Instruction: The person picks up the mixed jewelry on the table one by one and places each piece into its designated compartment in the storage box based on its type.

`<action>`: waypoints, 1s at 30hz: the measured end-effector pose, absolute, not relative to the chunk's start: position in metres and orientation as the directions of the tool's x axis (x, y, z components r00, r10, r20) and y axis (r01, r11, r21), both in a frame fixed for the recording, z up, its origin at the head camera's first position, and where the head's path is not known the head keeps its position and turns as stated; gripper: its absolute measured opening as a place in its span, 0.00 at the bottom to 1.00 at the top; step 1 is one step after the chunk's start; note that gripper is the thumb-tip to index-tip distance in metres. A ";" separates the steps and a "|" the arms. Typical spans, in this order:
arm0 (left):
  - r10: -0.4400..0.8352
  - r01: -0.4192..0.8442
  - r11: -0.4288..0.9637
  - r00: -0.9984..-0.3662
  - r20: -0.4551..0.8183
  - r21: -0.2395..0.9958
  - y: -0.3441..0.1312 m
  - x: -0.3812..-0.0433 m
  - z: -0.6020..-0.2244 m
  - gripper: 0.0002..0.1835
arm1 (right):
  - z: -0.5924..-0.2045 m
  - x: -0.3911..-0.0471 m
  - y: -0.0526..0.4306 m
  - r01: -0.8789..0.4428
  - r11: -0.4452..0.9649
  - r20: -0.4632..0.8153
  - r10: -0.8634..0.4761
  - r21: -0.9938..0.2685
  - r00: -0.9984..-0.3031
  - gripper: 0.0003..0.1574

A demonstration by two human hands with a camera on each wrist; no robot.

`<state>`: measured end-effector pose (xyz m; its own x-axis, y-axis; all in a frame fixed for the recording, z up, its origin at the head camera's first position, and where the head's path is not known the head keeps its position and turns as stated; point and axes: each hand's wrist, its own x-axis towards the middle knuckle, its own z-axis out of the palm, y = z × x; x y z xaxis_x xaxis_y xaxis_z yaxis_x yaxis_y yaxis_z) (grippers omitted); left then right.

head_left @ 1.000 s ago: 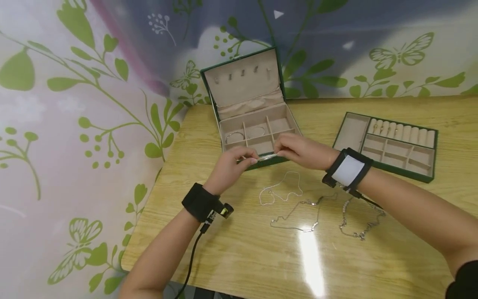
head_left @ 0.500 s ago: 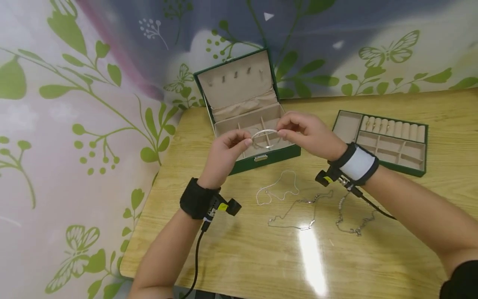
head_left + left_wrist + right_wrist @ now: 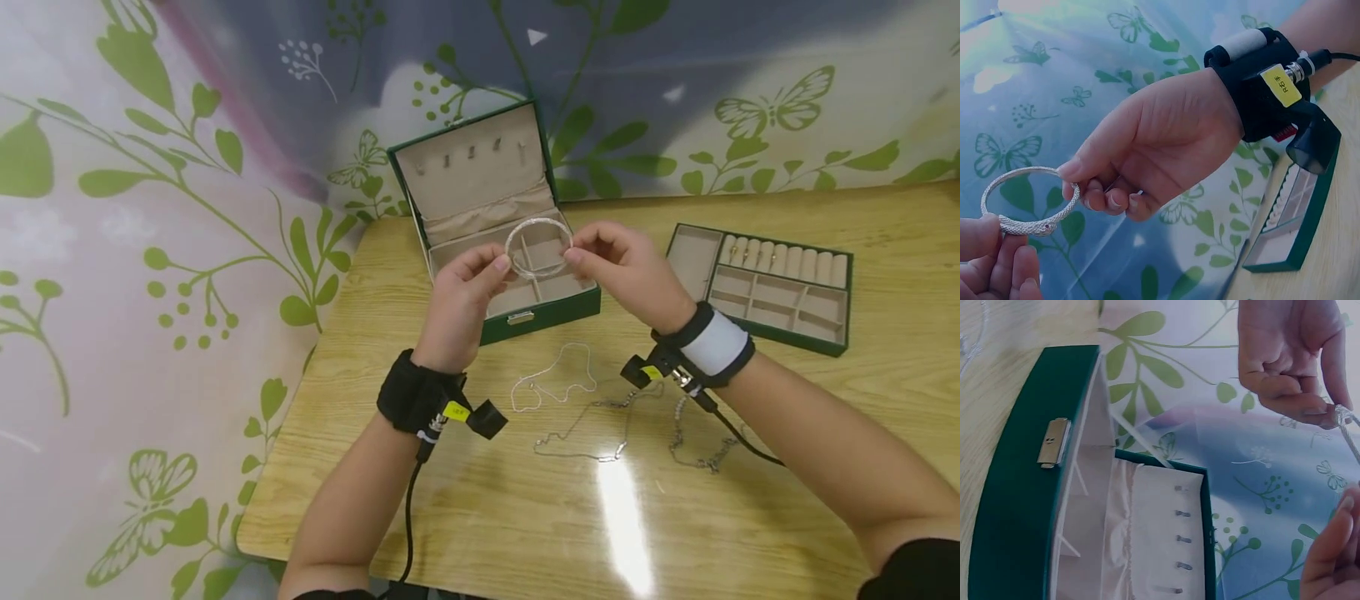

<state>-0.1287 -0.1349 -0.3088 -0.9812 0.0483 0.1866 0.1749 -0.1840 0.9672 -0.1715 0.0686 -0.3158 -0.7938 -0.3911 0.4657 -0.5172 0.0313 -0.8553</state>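
A silver bangle (image 3: 538,222) with a scaly texture is held up between both hands, in front of the open green jewelry box (image 3: 540,320). My left hand (image 3: 465,304) pinches its left side between thumb and fingers. On the opposite side, the thumb and fingers of my right hand (image 3: 630,275) grip the rim. Close up in the left wrist view, the bangle (image 3: 1022,226) has a snake-head end with a red eye. Only part of the bangle (image 3: 1343,417) shows at the right edge of the right wrist view.
Right of the box lies a green-rimmed tray (image 3: 690,258) with ring rolls and small compartments. Three chains rest on the table: a pale necklace (image 3: 590,367), a thin silver one (image 3: 620,451) and a beaded one (image 3: 708,464). A printed wall covering (image 3: 630,108) stands behind.
Both hands have risen from the box's front edge with the bangle between them. The bangle has turned from nearly edge-on to show its round opening.
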 end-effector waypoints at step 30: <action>-0.070 0.208 -0.050 -0.977 0.204 0.977 -0.155 -0.152 -0.316 0.14 | -0.301 -0.205 0.053 -0.462 0.268 0.384 -0.296 -0.846 -0.875 0.13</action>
<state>-0.1517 -0.1547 -0.3159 -0.9765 -0.0696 0.2039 0.2076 -0.0496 0.9770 -0.2050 0.0533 -0.3008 -0.8748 -0.2957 0.3839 -0.4617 0.2682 -0.8455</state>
